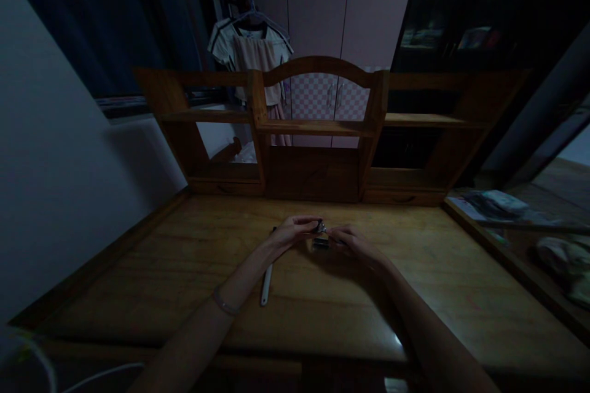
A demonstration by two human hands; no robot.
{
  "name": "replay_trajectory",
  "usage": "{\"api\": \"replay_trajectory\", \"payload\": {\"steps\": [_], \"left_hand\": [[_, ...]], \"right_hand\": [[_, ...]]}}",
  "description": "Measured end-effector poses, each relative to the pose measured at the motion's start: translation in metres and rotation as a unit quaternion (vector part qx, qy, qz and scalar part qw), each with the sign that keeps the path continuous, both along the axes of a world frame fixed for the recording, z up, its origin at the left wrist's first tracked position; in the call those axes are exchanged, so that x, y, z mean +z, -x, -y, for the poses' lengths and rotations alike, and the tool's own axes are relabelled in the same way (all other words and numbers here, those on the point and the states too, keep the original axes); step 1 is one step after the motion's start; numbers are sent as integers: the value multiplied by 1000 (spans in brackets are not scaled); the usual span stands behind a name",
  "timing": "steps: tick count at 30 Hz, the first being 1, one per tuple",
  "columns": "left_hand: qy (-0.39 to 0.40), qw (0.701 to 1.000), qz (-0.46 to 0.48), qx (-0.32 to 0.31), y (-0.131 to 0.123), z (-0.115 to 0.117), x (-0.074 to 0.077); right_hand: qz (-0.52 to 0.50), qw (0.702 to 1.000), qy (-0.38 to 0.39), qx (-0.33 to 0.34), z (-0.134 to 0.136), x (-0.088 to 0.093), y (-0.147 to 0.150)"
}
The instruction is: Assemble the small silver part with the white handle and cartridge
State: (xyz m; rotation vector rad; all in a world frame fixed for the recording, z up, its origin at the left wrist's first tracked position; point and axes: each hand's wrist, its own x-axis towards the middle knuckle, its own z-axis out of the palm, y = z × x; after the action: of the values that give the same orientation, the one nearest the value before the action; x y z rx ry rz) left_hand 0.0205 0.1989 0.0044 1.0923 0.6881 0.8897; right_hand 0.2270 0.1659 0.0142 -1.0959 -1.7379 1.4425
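Note:
Near the middle of the wooden desk (184,270), my left hand (295,231) pinches a small shiny metal part (321,227) between thumb and fingers. From the right, my right hand (349,239) meets it with closed fingertips; what they grip is too small to make out. A small dark object with light edges (321,244) lies on the desk just below the metal part. Beside my left wrist is a long, pale, flat tool (266,285) with a hole at its near end. My left hand and forearm partly hide its far end.
A wooden shelf unit (318,129) stands along the desk's back edge. Clothes (253,49) hang behind it at the left. Past the desk's right edge lie cloth items (562,261). A white cable (106,372) shows at the lower left.

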Motion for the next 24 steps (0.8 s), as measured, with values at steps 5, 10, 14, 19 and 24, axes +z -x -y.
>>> {"api": "replay_trajectory", "payload": {"steps": [5,10,14,19,24], "left_hand": [[13,1000,10,0,1,0,0],[10,1000,9,-1,0,0,-2],[5,1000,8,5,-1,0,-3],[-5,999,-28,-15,0,-1,-3],[-32,997,-36,-68,2,0,-3]], "right_hand": [[-10,1000,-25,-7,4,9,2],[5,999,-33,0,1,4,2],[19,999,-42,-7,-1,0,1],[11,999,-42,8,-2,-2,0],[-6,1000,-24,11,-2,-4,0]]}}
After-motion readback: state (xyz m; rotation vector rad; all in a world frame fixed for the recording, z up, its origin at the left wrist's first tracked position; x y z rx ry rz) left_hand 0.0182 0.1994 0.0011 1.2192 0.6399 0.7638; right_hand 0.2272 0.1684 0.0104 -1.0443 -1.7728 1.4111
